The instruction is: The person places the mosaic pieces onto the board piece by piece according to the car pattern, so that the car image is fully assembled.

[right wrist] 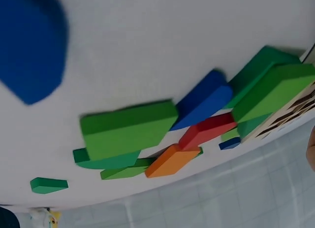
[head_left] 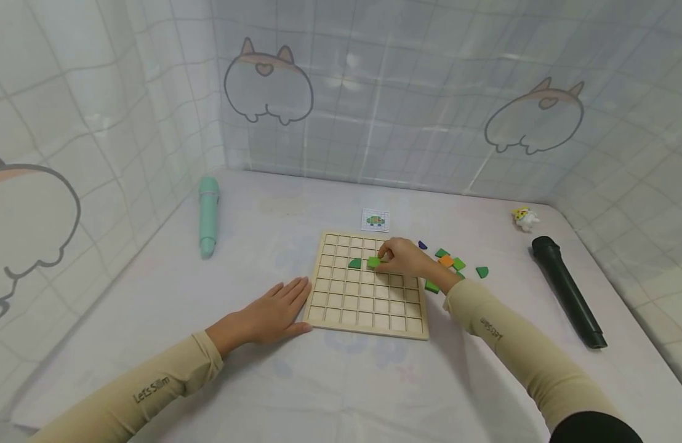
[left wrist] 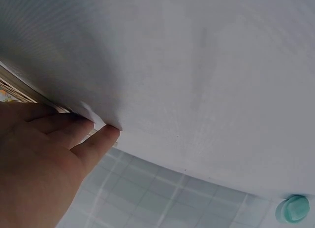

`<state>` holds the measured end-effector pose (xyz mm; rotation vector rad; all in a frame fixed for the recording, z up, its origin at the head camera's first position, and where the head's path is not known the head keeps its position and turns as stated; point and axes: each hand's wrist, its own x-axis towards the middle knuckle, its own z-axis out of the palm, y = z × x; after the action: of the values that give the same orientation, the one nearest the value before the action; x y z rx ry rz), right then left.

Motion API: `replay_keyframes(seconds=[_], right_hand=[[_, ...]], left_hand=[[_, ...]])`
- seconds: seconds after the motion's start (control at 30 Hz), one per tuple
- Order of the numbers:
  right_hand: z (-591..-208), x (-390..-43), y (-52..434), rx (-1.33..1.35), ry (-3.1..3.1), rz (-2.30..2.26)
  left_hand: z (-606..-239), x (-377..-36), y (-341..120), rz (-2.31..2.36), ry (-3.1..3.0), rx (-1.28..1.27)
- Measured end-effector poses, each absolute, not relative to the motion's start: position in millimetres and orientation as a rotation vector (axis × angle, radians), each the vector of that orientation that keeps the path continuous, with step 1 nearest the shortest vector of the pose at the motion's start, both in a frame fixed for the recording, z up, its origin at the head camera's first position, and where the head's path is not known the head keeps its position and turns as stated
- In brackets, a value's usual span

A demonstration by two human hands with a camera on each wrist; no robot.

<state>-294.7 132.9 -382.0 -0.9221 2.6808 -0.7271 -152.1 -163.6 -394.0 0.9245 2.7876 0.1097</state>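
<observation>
A wooden grid board (head_left: 349, 320) lies on the white cloth. My left hand (head_left: 277, 311) rests flat on the cloth with fingers straight, its fingertips at the board's left edge; the left wrist view shows these fingers (left wrist: 101, 144) low on the cloth. Over the upper part of the grid, my right hand (head_left: 404, 258) pinches a light green square tile (head_left: 373, 263) between thumb and fingers. A dark green rounded tile (head_left: 354, 263) sits in the grid just left of it. Behind the board lies a small card (head_left: 375, 219) with a turtle-like picture.
Right of the board lie loose tiles: orange (head_left: 446, 261), dark green (head_left: 482, 271), red (right wrist: 207, 129), blue (right wrist: 204, 100) and light green (right wrist: 130, 129). A black microphone (head_left: 568, 292) and small figurine (head_left: 525, 219) lie far right, a mint-green cylinder (head_left: 208, 215) far left. Patterned curtains surround the table.
</observation>
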Motion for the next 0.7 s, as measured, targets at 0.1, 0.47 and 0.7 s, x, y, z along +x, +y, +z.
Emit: replay_keyframes(seconds=[0.1, 0.47, 0.7], right_hand=[[-382.4, -294.4, 130.4, -0.907, 2.676, -0.719], [-380.9, -292.5, 123.9, -0.904, 2.641, -0.728], [-380.7, -291.9, 123.7, -0.929, 2.652, -0.723]], left_hand=[[-393.4, -151.8, -163.1, 0.097, 2.788, 0.925], [-390.6, -150.4, -161.8, 0.112, 2.782, 0.923], [-393.0, -151.1, -162.0, 0.092, 2.793, 0.926]])
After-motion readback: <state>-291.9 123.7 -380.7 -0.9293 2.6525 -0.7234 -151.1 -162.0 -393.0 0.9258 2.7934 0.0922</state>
